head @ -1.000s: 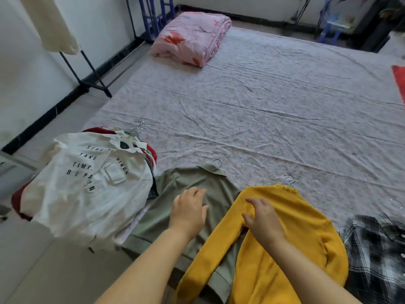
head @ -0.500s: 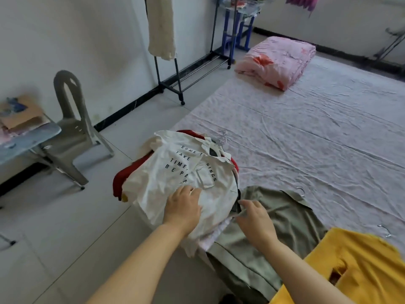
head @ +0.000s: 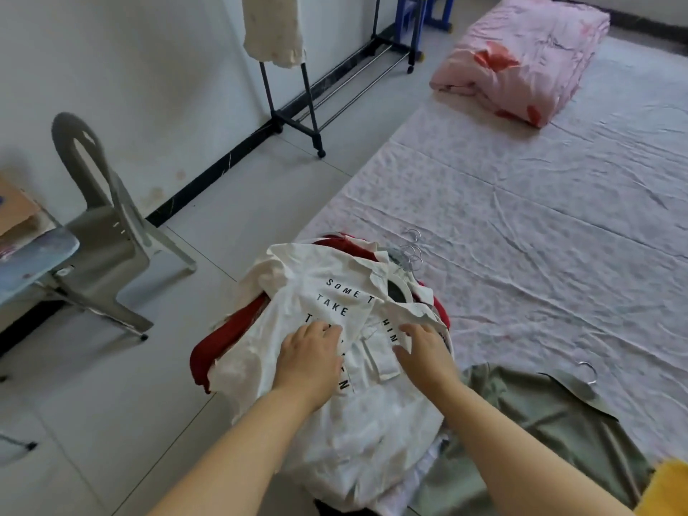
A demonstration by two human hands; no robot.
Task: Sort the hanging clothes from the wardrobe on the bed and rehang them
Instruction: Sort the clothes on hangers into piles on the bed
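White cotton lies under both my palms: the white shirt (head: 335,415) with black lettering tops a pile of clothes at the near corner of the bed (head: 540,217), partly overhanging the edge toward the floor. My left hand (head: 309,355) rests palm down on the left half of its chest, fingers straight and close together, pointing away from me and covering part of the print. My right hand (head: 424,351) lies flat just beside it, over the shirt's pocket side, fingers stretched toward the collar and thumb spread out to the left. Neither hand pinches or curls round any cloth; both only press on it. My bare forearms come up from the bottom edge, the left one angled in from the left, the right one crossing over the olive green garment (head: 540,422).

Under the shirt a red garment (head: 223,337) sticks out to the left and behind the collar. Several wire hanger hooks (head: 411,251) bunch together just past the collar, on the sheet. The olive garment lies spread to the right of the pile, touching it, with its own hook (head: 588,370) at the top. A corner of a yellow sweater (head: 666,489) shows at the lower right edge.

Far up the bed sits a folded pink quilt (head: 521,57). Across the floor a dark clothes rack (head: 309,117) stands by the wall with a cream garment (head: 273,27) hanging on it, and a grey plastic chair (head: 104,232) stands to the left.
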